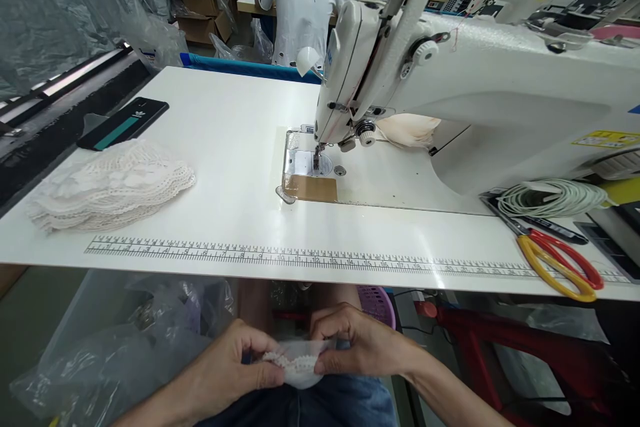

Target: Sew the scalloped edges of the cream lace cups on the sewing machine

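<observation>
Over my lap, below the table's front edge, my left hand (249,361) pinches one end of a small piece of sheer white fabric with lace trim (299,364). My right hand (350,340) grips the other end between thumb and fingers. The fabric spans the short gap between both hands, and its lace edge faces up. A stack of white lace-edged pieces (115,183) lies on the left of the table. The white sewing machine (465,67) stands on the table beyond my hands, with a small pale fabric piece (409,128) behind its needle area.
A printed ruler scale (300,259) runs along the table's front edge. Scissors (560,260) and a coil of cord (553,199) lie at the right. A black case (123,123) is at the left. Plastic bags (135,347) hang below. A person in white (310,7) sits beyond.
</observation>
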`<act>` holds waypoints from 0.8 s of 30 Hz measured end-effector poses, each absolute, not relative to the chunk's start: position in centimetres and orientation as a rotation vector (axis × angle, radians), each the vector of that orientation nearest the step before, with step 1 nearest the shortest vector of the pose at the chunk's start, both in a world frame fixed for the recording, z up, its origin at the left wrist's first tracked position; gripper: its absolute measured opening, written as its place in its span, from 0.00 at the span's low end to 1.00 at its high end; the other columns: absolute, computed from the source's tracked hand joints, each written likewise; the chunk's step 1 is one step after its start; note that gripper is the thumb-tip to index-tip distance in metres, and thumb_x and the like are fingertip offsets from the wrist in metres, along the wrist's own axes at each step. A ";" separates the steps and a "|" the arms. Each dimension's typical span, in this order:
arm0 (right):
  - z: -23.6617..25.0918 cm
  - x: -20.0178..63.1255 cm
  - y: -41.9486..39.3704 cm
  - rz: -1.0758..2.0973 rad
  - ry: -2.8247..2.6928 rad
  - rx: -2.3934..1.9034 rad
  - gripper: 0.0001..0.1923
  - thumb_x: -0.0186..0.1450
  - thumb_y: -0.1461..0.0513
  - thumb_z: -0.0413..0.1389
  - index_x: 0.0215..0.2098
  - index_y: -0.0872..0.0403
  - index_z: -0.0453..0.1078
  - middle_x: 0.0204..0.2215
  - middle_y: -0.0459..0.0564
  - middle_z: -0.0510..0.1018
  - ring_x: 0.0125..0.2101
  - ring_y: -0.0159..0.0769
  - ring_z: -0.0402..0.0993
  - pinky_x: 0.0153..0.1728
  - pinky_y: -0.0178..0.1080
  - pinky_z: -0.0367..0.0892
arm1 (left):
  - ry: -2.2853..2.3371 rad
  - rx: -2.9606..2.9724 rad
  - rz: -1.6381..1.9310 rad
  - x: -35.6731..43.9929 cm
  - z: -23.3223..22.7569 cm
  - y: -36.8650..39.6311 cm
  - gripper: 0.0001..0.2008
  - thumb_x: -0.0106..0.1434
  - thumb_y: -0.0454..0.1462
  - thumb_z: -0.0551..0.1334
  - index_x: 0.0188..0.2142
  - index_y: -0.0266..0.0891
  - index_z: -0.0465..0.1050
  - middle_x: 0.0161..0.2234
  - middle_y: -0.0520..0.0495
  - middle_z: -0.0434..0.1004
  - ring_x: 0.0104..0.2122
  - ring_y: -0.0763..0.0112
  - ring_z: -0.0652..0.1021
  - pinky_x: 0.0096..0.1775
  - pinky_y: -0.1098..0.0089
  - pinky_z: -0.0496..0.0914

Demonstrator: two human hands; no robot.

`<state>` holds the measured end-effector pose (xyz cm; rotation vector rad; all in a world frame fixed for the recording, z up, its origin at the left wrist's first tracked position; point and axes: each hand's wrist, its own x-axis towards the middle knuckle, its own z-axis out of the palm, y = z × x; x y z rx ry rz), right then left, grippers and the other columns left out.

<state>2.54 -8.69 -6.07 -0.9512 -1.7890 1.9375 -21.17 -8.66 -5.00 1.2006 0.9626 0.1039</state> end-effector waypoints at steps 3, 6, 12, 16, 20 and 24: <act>-6.0 2.5 -8.7 1.940 -1.796 -0.964 0.11 0.59 0.57 0.61 0.30 0.58 0.74 0.28 0.47 0.71 0.29 0.31 0.68 0.28 0.31 0.60 | 0.936 1.173 0.114 -21.1 -5.1 -8.7 0.19 0.55 0.49 0.63 0.22 0.33 0.75 0.19 0.54 0.54 0.23 0.75 0.56 0.26 0.72 0.47; -5.9 2.2 -8.8 1.981 -1.765 -0.974 0.14 0.57 0.54 0.63 0.29 0.59 0.72 0.27 0.45 0.70 0.28 0.30 0.66 0.27 0.30 0.58 | 0.941 1.124 0.111 -21.1 -5.1 -8.8 0.20 0.56 0.50 0.63 0.27 0.32 0.78 0.21 0.53 0.57 0.24 0.75 0.57 0.27 0.72 0.48; -6.0 1.5 -8.9 2.022 -1.641 -1.035 0.18 0.56 0.51 0.63 0.26 0.58 0.70 0.26 0.44 0.68 0.27 0.29 0.65 0.26 0.31 0.57 | 0.924 1.014 0.126 -21.1 -4.8 -8.8 0.23 0.53 0.55 0.63 0.31 0.35 0.80 0.22 0.52 0.64 0.26 0.72 0.60 0.29 0.73 0.53; -6.1 1.6 -8.9 2.018 -1.656 -1.034 0.16 0.55 0.53 0.64 0.26 0.58 0.70 0.25 0.43 0.67 0.26 0.27 0.62 0.24 0.29 0.55 | 0.912 0.975 0.125 -21.2 -4.5 -8.6 0.20 0.54 0.52 0.64 0.31 0.37 0.80 0.23 0.53 0.65 0.27 0.74 0.59 0.31 0.74 0.54; -6.1 1.7 -9.0 2.005 -1.665 -1.048 0.14 0.56 0.55 0.64 0.26 0.58 0.70 0.26 0.43 0.67 0.26 0.27 0.63 0.24 0.29 0.54 | 0.864 0.960 0.093 -21.5 -4.3 -8.4 0.19 0.56 0.51 0.63 0.36 0.38 0.80 0.26 0.52 0.68 0.29 0.72 0.61 0.32 0.74 0.54; -6.1 1.7 -9.0 2.006 -1.666 -1.026 0.17 0.55 0.53 0.65 0.26 0.59 0.70 0.25 0.43 0.67 0.26 0.27 0.62 0.24 0.29 0.54 | 0.816 0.930 0.077 -21.8 -4.5 -8.4 0.21 0.55 0.51 0.64 0.39 0.38 0.78 0.28 0.51 0.71 0.29 0.73 0.64 0.31 0.74 0.54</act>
